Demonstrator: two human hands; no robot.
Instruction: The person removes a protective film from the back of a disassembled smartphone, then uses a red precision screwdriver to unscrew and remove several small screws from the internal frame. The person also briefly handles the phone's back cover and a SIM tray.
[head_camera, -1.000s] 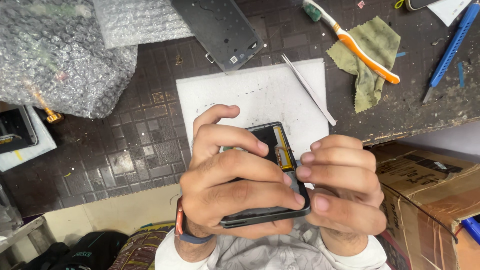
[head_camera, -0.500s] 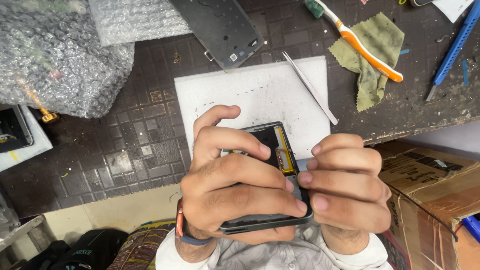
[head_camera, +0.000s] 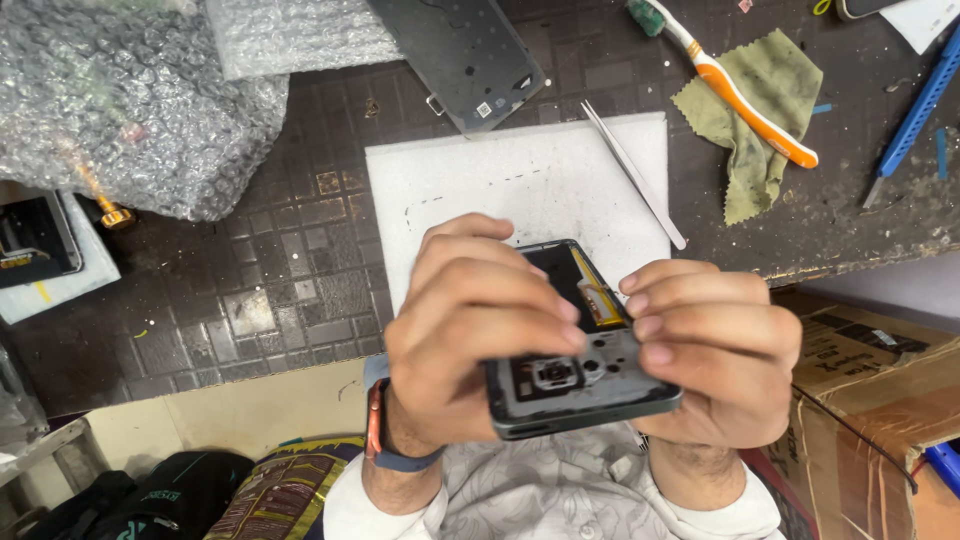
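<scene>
I hold an opened dark phone body (head_camera: 575, 375) in both hands, close to my chest and above the near edge of the bench. Its inner side faces up, showing the camera module and a yellow flex strip. My left hand (head_camera: 470, 330) wraps over the phone's left side with the fingers curled across the top. My right hand (head_camera: 715, 350) grips the right side, fingertips pressing on the inner frame. Behind the phone lies a white foam sheet (head_camera: 510, 180) with metal tweezers (head_camera: 632, 172) along its right edge.
A detached dark phone panel (head_camera: 460, 55) lies at the back. Bubble wrap (head_camera: 120, 100) fills the far left. An orange-and-white toothbrush (head_camera: 740, 95) rests beside a green cloth (head_camera: 760, 130), a blue tool (head_camera: 915, 110) further right. Cardboard boxes (head_camera: 870, 400) stand at the right.
My left fingers have drawn back, uncovering the phone's lower inner part with the camera module. Both hands keep their grip in nearly the same place.
</scene>
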